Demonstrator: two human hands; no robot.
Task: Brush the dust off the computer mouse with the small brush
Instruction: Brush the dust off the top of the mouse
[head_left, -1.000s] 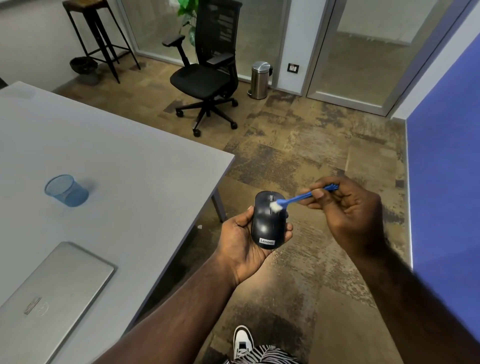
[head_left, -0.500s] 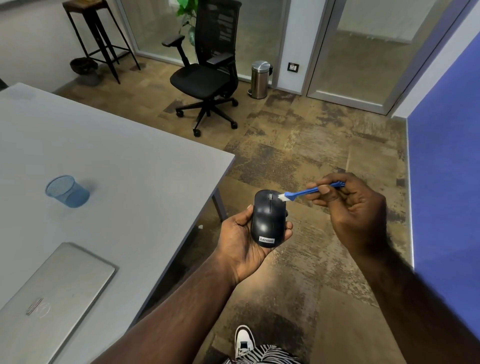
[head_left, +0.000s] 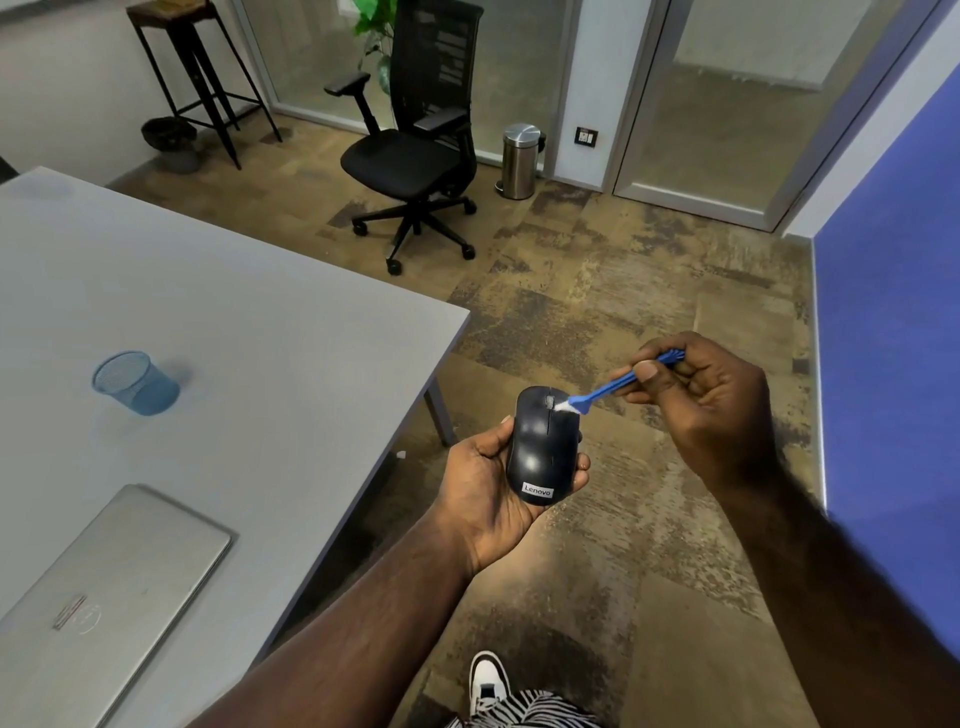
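A black computer mouse (head_left: 540, 447) with a Lenovo label lies in the palm of my left hand (head_left: 483, 488), held in the air off the table's right edge. My right hand (head_left: 711, 400) pinches the handle of a small blue brush (head_left: 608, 388) between thumb and fingers. The brush's white bristles touch the front of the mouse just right of the scroll wheel.
A grey table (head_left: 249, 332) fills the left, bearing a blue mesh cup (head_left: 136, 383) and a closed silver laptop (head_left: 104, 587). Beyond it stand a black office chair (head_left: 415, 150), a steel bin (head_left: 519, 161) and a stool (head_left: 197, 78). A blue wall (head_left: 888, 338) runs along the right.
The brush tip swept from the middle of the mouse's top out to its front right edge, then came back in beside the scroll wheel. My left hand kept the mouse still.
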